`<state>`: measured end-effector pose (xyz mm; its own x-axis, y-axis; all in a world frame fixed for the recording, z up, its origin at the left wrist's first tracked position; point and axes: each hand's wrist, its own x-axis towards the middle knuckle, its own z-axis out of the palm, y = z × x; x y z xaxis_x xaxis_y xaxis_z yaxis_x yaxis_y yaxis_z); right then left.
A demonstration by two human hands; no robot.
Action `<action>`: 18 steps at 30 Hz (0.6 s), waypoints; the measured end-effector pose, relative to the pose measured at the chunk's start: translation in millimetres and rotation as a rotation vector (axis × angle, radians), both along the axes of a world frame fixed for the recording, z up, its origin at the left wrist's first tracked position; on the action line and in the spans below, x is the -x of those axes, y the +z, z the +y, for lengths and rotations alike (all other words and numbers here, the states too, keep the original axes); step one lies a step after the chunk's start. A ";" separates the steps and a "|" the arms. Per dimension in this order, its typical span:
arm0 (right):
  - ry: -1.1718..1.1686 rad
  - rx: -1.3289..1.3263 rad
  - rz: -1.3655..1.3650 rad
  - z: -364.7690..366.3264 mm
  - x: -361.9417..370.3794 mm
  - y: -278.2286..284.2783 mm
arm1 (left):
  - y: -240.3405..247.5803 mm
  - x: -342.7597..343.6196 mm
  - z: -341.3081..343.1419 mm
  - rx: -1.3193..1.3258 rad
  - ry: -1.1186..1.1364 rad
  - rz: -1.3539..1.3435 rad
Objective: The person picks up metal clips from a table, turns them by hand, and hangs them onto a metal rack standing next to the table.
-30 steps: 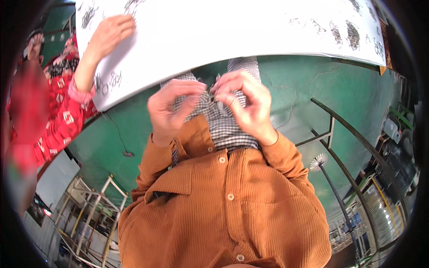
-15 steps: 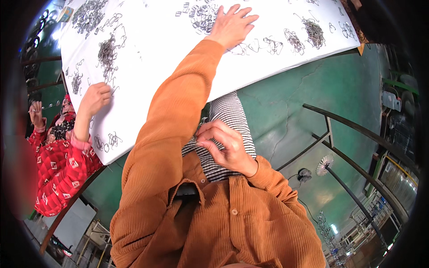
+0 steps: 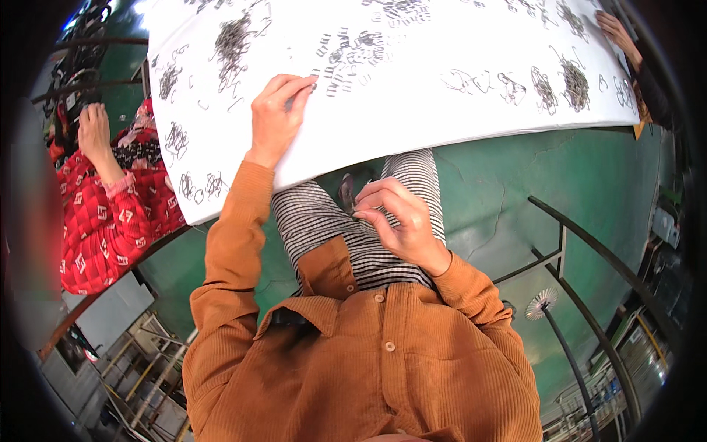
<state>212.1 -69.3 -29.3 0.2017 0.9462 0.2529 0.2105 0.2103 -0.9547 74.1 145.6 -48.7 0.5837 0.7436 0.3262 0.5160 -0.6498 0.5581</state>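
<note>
My left hand is over the white table near its front edge. Its thumb and forefinger are pinched together at a small grey metal clip, at the near left side of a scattered pile of flat metal clips. Over my lap, my right hand is closed, thumb against forefinger. Whatever is in that pinch is too small to make out. Striped trousers lie below it.
Bent wire hooks lie in heaps on the white table, one at left and one at right. A person in a red patterned sleeve sits at left. Another person's hand rests at the far right edge. Dark metal rails stand at right.
My left hand has drawn back and left from the clips, its spread fingers now pinched. My right hand stays over my lap. The neighbour's hand has left the table; another hand shows at far right.
</note>
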 end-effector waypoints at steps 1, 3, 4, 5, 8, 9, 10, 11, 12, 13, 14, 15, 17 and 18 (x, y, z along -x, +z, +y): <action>0.004 -0.004 -0.008 0.1 1.7 -0.5 | -1.6 -0.8 -4.2 0.046 0.037 -0.024; 0.015 0.016 -0.026 -0.7 4.7 -0.1 | -4.7 -6.0 -13.5 0.123 0.081 -0.074; 0.017 0.011 -0.043 -0.5 5.9 1.5 | -4.8 -10.2 -18.9 0.155 0.091 -0.097; 0.017 0.007 -0.060 0.0 7.9 2.4 | -5.6 -14.1 -23.8 0.186 0.099 -0.121; 0.023 0.008 -0.090 0.7 14.9 4.9 | -17.9 -22.5 -27.7 0.085 0.145 -0.053; 0.024 0.011 -0.099 0.1 17.8 6.3 | -20.6 -22.1 -27.2 0.045 0.151 -0.044; 0.014 0.023 -0.089 -0.6 21.2 7.0 | -21.8 -20.2 -24.4 0.052 0.130 -0.032; 0.003 0.013 -0.102 0.4 23.4 7.5 | -22.3 -18.1 -21.0 0.059 0.109 -0.020; -0.009 0.002 -0.112 2.7 25.4 8.3 | -18.0 -15.4 -20.5 0.066 0.087 -0.006; -0.021 -0.009 -0.122 4.0 27.5 9.3 | -13.6 -12.9 -22.9 0.141 0.092 -0.020; -0.032 0.001 -0.128 3.1 30.0 9.3 | -8.2 -11.4 -26.2 0.215 0.097 -0.034; -0.036 0.012 -0.126 3.7 32.7 9.6 | -2.6 -8.8 -27.9 0.284 0.103 -0.046; -0.044 0.033 -0.123 4.2 36.9 10.2 | 0.8 -0.9 -32.3 0.332 0.115 -0.082; -0.035 0.037 -0.124 4.5 38.4 11.3 | 1.5 1.9 -34.1 0.356 0.119 -0.103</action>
